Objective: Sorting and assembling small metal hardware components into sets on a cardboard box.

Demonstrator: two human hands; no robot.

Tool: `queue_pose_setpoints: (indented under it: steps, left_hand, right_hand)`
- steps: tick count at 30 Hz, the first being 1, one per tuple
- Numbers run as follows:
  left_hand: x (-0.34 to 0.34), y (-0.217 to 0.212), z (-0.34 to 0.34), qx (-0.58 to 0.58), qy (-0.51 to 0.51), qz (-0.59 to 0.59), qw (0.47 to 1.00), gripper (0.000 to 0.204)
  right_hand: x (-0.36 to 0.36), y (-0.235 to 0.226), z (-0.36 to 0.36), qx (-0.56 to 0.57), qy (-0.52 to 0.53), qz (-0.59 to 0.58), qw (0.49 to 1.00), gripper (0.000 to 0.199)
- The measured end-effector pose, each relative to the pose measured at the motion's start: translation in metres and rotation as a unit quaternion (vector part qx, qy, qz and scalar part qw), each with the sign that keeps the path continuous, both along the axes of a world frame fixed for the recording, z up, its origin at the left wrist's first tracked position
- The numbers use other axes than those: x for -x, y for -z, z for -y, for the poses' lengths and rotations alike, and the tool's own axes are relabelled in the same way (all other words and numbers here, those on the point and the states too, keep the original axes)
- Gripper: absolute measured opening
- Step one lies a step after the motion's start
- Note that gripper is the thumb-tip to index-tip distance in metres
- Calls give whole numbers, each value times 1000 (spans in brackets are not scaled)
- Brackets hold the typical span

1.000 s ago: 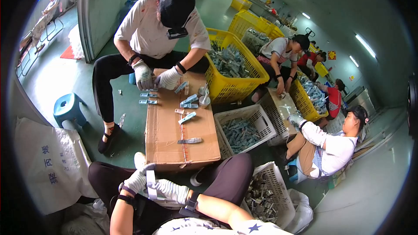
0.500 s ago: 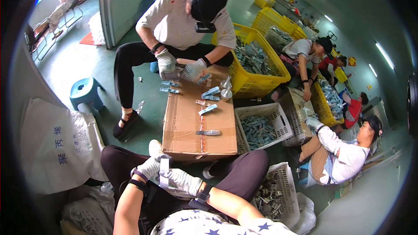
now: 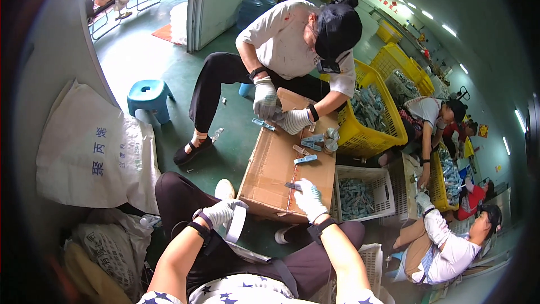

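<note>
My left hand (image 3: 224,212), in a white striped glove, is closed on a curved white band (image 3: 236,224) above my lap. My right hand (image 3: 309,198), gloved alike, reaches over the near part of a cardboard box (image 3: 270,174). Its fingers close on the right end of a dark grey clip (image 3: 292,186) lying there. Farther back on the box are several light blue clips (image 3: 305,159), a pinkish clip (image 3: 301,150) and small metal pieces (image 3: 331,139). Across from me, a co-worker's gloved hands (image 3: 281,114) meet at the box's far end, hiding what they hold.
A white crate (image 3: 388,191) of clips stands right of the box, behind it a yellow crate (image 3: 396,135) holding more. Another white crate (image 3: 371,256) is beside my right leg. At left are a blue stool (image 3: 151,98) and a white sack (image 3: 95,152). Other people work at right.
My right hand has left my lap and reached forward to the grey clip on the box. My left hand keeps the white band. The whole view has shifted as my head turned.
</note>
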State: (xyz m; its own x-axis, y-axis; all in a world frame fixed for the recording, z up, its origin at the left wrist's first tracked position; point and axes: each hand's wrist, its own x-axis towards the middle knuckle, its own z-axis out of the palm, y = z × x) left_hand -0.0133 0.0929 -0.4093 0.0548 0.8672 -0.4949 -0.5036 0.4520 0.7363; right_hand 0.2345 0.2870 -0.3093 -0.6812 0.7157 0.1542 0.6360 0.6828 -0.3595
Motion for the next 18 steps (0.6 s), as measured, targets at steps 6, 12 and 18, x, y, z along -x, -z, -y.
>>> queue_pose_setpoints:
  steps: [6, 12, 18]
  left_hand:
    - [12, 44, 1, -41, 111, -87, 989, 38]
    - [15, 50, 1, -38, 114, -80, 989, 37]
    - [11, 40, -1, -35, 105, -45, 993, 39]
  right_hand:
    - [-10, 29, -17, -49, 81, 199, 975, 25]
    - [4, 24, -8, -98, 64, 306, 945, 13]
    - [0, 33, -4, -144, 67, 288, 944, 14]
